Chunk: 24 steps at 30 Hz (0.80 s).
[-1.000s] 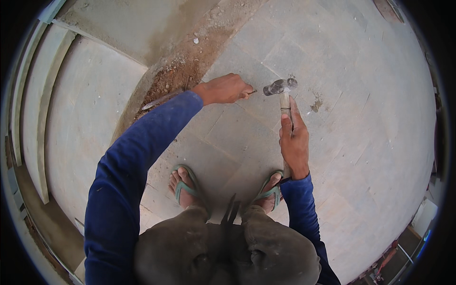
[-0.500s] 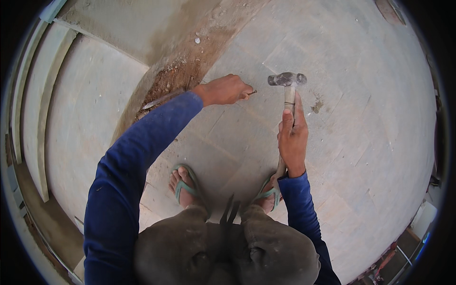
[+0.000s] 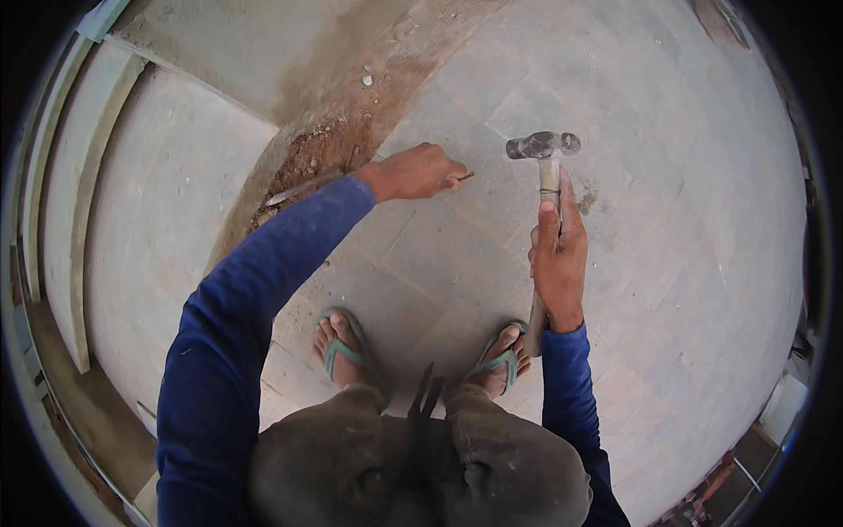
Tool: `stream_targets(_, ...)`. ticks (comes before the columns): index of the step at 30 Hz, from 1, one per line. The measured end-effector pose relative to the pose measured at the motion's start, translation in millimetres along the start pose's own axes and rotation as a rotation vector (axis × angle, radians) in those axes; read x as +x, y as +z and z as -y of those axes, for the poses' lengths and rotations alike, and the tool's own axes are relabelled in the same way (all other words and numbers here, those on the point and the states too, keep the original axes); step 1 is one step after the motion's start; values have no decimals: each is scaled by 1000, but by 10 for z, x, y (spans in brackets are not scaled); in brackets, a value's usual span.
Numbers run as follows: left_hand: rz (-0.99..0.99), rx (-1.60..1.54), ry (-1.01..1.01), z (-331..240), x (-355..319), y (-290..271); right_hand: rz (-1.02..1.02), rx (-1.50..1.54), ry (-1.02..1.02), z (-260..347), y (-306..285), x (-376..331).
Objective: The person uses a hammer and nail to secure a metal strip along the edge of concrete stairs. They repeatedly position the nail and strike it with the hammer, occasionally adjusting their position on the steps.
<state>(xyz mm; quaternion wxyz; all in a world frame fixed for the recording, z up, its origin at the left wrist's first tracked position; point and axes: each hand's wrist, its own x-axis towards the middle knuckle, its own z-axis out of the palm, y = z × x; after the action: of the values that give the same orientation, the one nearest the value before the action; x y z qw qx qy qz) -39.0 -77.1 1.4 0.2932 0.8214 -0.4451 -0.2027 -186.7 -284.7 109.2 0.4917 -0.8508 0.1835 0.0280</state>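
My left hand is closed above the grey paved floor, fingers wrapped round a thin dark metal piece. Only its short tip sticks out past the fingers, so its kind is unclear. To the right, my right hand grips the wooden handle of a hammer. The hammer's dusty steel head is at the far end, clear of the left hand. My thumb and a stretched finger lie along the handle, whose butt hangs down by my wrist.
A strip of broken reddish soil and rubble runs between the pavement and a smooth concrete slab. A pale pointed blade-like thing lies near my left forearm. Both my feet, in green flip-flops, stand close below. Curved concrete edging stands at left.
My right hand has moved slightly right with the hammer, and the handle's butt has come away from over my right foot. My left hand has barely moved.
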Motion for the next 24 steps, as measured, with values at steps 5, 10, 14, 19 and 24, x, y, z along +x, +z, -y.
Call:
stream_targets(5, 40, -29, -18, -59, 76, -16, 53, -286, -241, -310, 35, 31)
stream_targets(10, 18, 27, -8, 2, -33, -18, -1, 18, 38, 64, 30, -33)
stream_targets(14, 8, -6, 5, 5, 44, 19, 15, -186, -184, -105, 71, 40)
stream_targets(19, 5, 29, -5, 25, -2, 16, -47, -57, -90, 150, -17, 87)
stream_targets(24, 48, -10, -59, -69, 33, -20, 82, -350, -241, -135, 42, 71)
